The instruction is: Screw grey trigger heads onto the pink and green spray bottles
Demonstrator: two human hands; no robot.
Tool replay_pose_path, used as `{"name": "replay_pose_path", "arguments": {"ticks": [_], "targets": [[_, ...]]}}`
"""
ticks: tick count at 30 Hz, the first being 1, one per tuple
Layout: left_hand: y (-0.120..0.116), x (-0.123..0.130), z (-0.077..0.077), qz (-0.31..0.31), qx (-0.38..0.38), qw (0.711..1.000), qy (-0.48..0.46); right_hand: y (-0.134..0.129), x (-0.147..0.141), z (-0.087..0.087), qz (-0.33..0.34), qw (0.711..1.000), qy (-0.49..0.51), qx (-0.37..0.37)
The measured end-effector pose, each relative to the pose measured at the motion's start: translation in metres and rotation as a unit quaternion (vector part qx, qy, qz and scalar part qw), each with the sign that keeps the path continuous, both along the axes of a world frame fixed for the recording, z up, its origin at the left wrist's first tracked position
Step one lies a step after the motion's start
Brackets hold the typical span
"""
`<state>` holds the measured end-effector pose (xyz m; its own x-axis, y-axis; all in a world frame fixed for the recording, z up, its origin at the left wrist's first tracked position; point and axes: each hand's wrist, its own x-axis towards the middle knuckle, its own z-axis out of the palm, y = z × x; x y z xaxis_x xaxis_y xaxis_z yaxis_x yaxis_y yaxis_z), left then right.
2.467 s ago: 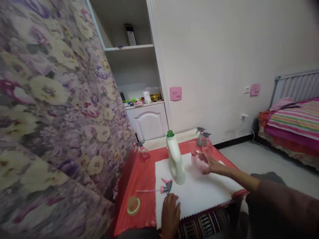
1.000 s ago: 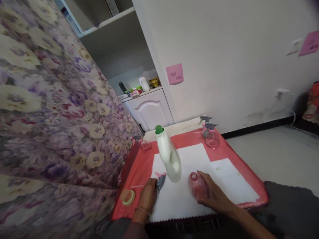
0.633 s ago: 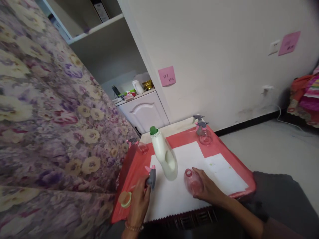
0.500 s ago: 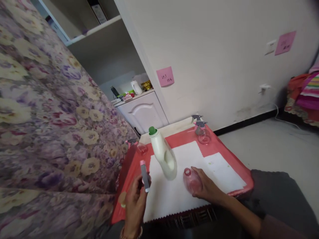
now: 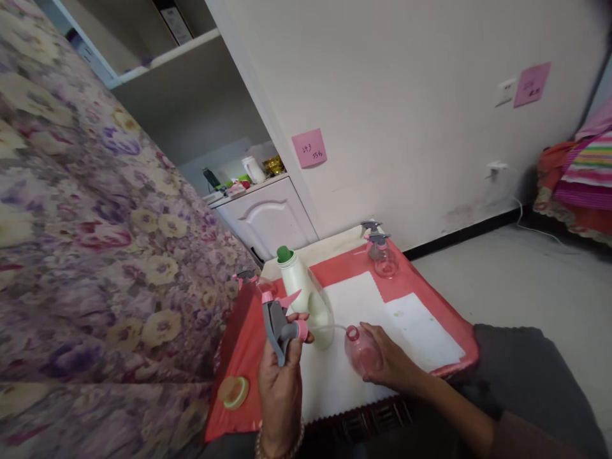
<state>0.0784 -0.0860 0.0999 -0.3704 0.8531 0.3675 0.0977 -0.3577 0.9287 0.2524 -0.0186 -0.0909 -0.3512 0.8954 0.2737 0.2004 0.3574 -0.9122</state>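
Note:
My left hand [image 5: 283, 382] grips a grey and pink spray head [image 5: 280, 331], turned sideways, its thin clear tube reaching right to the mouth of a pink see-through bottle. Whether the tube's tip is inside the mouth is hard to tell. My right hand [image 5: 394, 363] is wrapped round the right side of that pink bottle [image 5: 361, 354], which is open at the top and held over the white cloth [image 5: 354, 296]. Behind my left hand stands a pale green jug [image 5: 301, 280] with a green spout.
Spray bottles stand at the back right [image 5: 385, 262] and back left [image 5: 265, 287] of the red-covered table [image 5: 329, 266]. A round yellow-green lid [image 5: 235, 393] lies at the front left. A floral curtain [image 5: 143, 255] hangs along the left, beside a cabinet [image 5: 272, 217].
My left hand has moved right and turned the spray head, so its trigger and tube now show. The tube now reaches the bottle's mouth. The whole view has shifted slightly.

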Motion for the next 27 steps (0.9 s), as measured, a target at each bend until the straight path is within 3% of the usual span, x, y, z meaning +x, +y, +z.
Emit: {"name": "replay_pose_path", "arguments": {"ticks": [10, 17, 22, 27], "targets": [[0.015, 0.011, -0.023, -0.044, -0.075, 0.990, 0.113, 0.001, 0.000, 0.000, 0.005, 1.000, -0.002, 0.007], [0.035, 0.012, -0.064, -0.140, -0.064, 0.951, 0.269, 0.002, 0.001, -0.001, 0.013, 1.000, -0.001, 0.004], [0.041, 0.013, -0.083, -0.119, -0.074, 0.943, 0.302, 0.004, 0.000, 0.000, 0.017, 1.000, -0.014, 0.008], [0.045, 0.015, -0.087, -0.123, -0.091, 0.941, 0.302, 0.004, 0.002, 0.000, 0.023, 1.000, -0.009, 0.008]]}}
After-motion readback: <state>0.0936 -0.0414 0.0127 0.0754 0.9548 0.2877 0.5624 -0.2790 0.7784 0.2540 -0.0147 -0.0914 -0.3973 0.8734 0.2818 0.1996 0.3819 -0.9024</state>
